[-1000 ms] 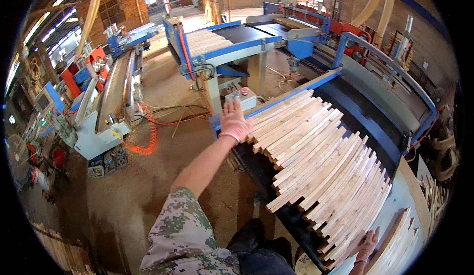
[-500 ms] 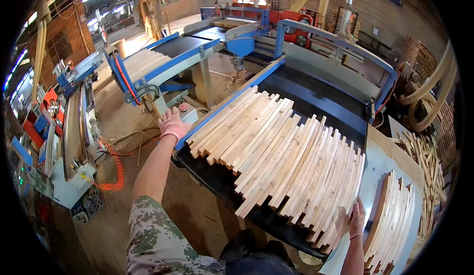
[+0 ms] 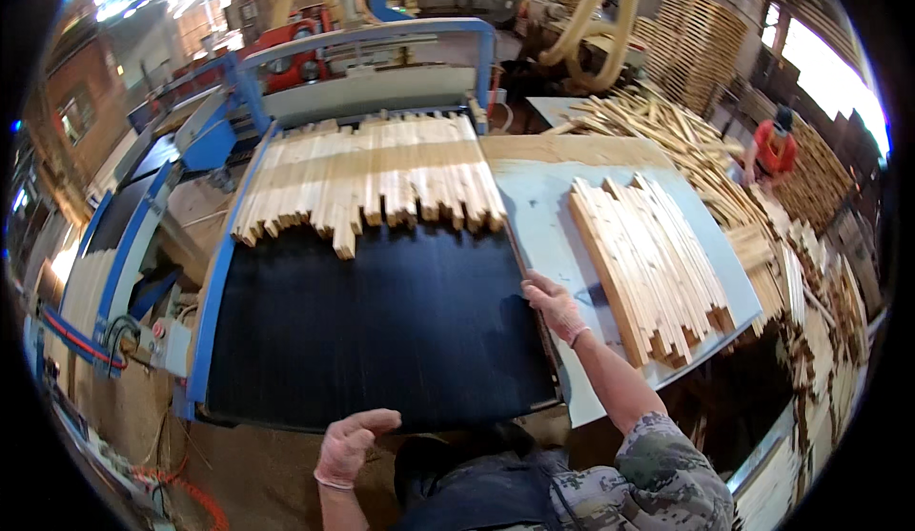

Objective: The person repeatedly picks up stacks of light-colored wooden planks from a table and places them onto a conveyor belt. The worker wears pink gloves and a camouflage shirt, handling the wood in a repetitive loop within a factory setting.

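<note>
A wide row of pale wooden strips lies side by side at the far part of the black conveyor belt, their near ends uneven. My right hand, in a thin pinkish glove, rests at the belt's right edge beside the light blue board; its fingers are stretched forward and hold nothing. Just off the belt's near edge hovers my left hand, gloved alike, with its fingers extended to the right and nothing in it. A second stack of wooden strips lies on the light blue board to the right.
A blue-framed gate spans the belt's far end. At left stand a control box with a red button and another conveyor. Loose sticks pile up at far right, where a person in red bends over.
The view has swung right. The row of strips has moved away along the belt toward the gate. My left hand has left the belt's left side; my right hand is off the strips.
</note>
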Available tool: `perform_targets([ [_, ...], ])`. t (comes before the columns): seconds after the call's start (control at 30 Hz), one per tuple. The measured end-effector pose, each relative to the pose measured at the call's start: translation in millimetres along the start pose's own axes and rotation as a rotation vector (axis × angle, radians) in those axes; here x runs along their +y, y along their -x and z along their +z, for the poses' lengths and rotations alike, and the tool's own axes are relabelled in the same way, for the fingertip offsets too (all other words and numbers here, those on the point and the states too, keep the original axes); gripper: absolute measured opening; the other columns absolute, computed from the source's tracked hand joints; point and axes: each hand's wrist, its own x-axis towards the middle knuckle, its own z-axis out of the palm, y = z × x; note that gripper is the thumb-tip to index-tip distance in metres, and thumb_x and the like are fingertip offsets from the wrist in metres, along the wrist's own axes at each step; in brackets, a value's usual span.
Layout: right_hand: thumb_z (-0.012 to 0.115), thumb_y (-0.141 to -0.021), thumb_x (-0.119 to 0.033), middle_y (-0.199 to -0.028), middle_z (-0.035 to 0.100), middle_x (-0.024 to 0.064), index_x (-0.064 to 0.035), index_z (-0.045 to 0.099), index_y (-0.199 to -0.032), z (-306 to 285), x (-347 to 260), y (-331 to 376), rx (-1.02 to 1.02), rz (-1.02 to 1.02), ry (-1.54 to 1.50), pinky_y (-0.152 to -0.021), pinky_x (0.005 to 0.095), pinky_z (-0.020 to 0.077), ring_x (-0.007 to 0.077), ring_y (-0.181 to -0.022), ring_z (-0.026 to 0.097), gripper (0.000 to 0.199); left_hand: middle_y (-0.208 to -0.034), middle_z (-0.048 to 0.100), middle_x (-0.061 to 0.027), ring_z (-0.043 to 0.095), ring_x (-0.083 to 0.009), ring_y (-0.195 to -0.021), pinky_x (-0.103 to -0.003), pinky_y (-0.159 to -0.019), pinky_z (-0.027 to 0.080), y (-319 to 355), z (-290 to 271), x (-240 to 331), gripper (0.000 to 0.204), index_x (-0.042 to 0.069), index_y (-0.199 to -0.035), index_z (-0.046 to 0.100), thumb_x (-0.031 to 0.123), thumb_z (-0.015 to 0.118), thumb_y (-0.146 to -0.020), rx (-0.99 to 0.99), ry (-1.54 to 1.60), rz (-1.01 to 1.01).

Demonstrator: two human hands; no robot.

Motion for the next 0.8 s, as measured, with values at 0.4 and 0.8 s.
perform_targets([
  [0.4,0.072,-0.105,-0.029,-0.144,0.07,0.017,-0.0058,0.051,-0.161,-73,-35,124,-0.086,0.078,0.264,-0.114,0.0351,0.0509,0.0217,-0.131,0.067,0.065,-0.131,0.076,-0.0202,0.073,-0.0297,-0.122,-0.041,-0.113,0.053,-57,85,-62,0.068,-0.01,-0.135,0.071,0.041,0.084,-0.091,-0.256,-0.018,-0.236],
  [0.8,0.07,-0.102,-0.009,-0.152,0.064,0.0181,-0.003,0.052,-0.161,-351,-17,151,0.497,-0.189,0.28,-0.116,0.0361,0.05,0.0249,-0.14,0.062,0.061,-0.129,0.076,-0.0224,0.074,-0.0323,-0.121,-0.045,-0.113,0.054,-132,267,-101,0.066,-0.011,-0.136,0.068,0.038,0.08,-0.092,-0.255,-0.022,-0.144],
])
